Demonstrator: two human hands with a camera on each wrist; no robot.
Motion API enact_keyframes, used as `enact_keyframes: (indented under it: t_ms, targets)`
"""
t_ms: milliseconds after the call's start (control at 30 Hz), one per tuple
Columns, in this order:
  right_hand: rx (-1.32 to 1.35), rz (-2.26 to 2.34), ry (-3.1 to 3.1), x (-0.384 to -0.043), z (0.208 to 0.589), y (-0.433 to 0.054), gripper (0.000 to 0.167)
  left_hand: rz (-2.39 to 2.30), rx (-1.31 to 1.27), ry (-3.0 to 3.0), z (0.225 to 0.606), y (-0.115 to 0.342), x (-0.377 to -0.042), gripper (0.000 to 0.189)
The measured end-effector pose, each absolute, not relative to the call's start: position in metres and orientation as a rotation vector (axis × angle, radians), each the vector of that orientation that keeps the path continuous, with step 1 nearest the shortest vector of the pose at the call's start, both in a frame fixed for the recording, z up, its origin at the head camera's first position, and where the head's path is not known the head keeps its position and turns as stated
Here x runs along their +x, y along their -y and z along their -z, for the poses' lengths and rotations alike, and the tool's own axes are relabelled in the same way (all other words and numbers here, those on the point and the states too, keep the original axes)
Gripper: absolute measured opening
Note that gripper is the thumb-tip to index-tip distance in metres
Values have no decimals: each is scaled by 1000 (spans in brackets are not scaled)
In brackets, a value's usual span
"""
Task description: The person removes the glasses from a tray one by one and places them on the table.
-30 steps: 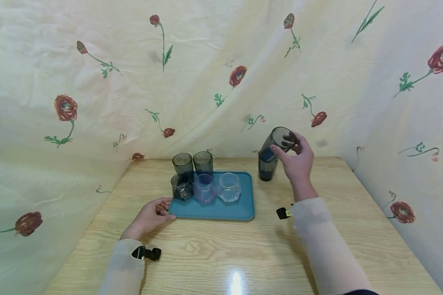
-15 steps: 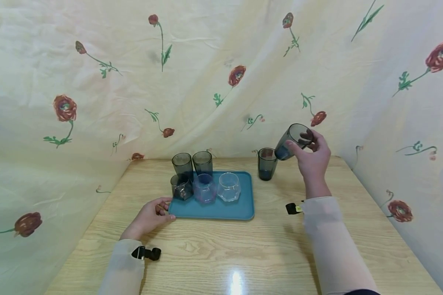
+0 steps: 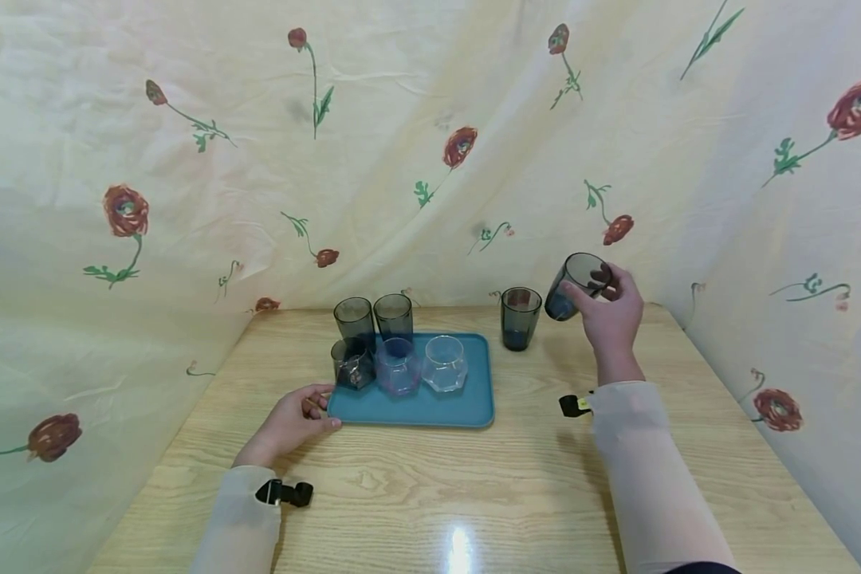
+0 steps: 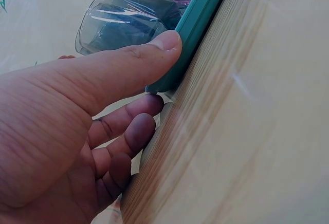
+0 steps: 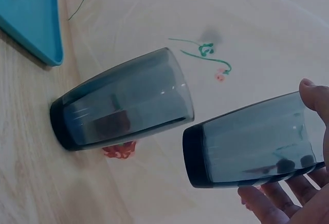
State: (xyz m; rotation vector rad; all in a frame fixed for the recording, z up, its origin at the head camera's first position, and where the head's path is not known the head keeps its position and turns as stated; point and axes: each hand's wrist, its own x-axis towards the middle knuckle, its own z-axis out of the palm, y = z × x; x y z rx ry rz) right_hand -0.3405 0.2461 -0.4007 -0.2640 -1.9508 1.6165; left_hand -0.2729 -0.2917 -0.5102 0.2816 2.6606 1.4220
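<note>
My right hand (image 3: 612, 312) grips a dark smoked glass (image 3: 577, 287) near its rim, thumb on one side and fingers on the other. This glass is tilted and raised off the table. A matching tall glass (image 5: 121, 100) stands upright on the table just left of it, with a small gap between them. My left hand (image 3: 292, 426) holds the near left corner of a blue tray (image 4: 198, 26), its thumb lying against the rim. On that tray stand a short dark faceted glass (image 3: 353, 365), a pinkish faceted glass (image 3: 399, 368) and a clear faceted glass (image 3: 445, 365).
Two more tall smoked glasses (image 3: 393, 315) stand at the tray's back left; their bases are partly hidden. The wooden table (image 3: 402, 486) ends at a flower-printed cloth (image 3: 395, 159) behind and at the sides.
My right hand has moved right with the tilted glass, from in front of the standing glass to beside it, then lowered slightly. My left hand and the tray stay put.
</note>
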Motion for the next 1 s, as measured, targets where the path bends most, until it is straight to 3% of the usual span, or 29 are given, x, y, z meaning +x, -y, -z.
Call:
enact_keyframes:
  t_ms: [1000]
  targets:
    - [-406, -1591, 2245, -361, 456, -253, 99, -1426, 276, -2658, 510, 290, -272, 69]
